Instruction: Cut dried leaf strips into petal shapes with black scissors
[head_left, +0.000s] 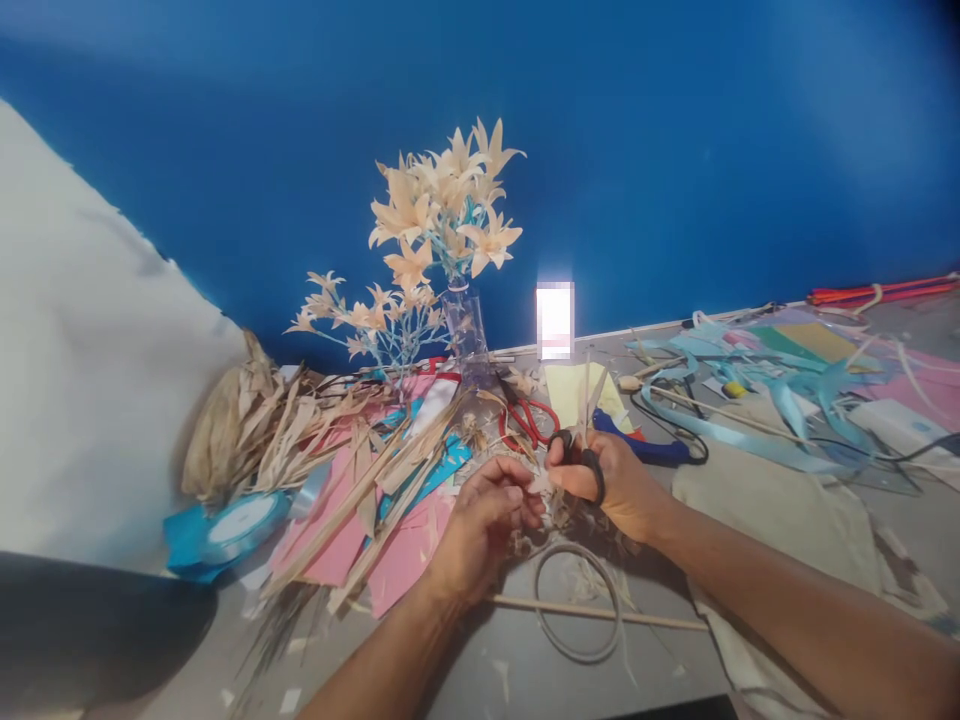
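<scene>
Black-handled scissors hang on the fingers of my right hand, their blades pointing up and away from me. The thumb and finger of that hand also reach toward a small pale piece of dried husk. My left hand is closed, its fingers curled and their tips at the same piece; the exact grip is partly hidden. Below the hands a grey ring, perhaps a roll of tape or wire, lies on the table across a thin wooden stick.
Pale artificial flowers stand in a clear vase by the blue wall. Dried husks, pink sheets and a ribbon roll lie left. Red-handled scissors, a blue-handled tool, light-blue ribbons and beige cloth lie behind and right.
</scene>
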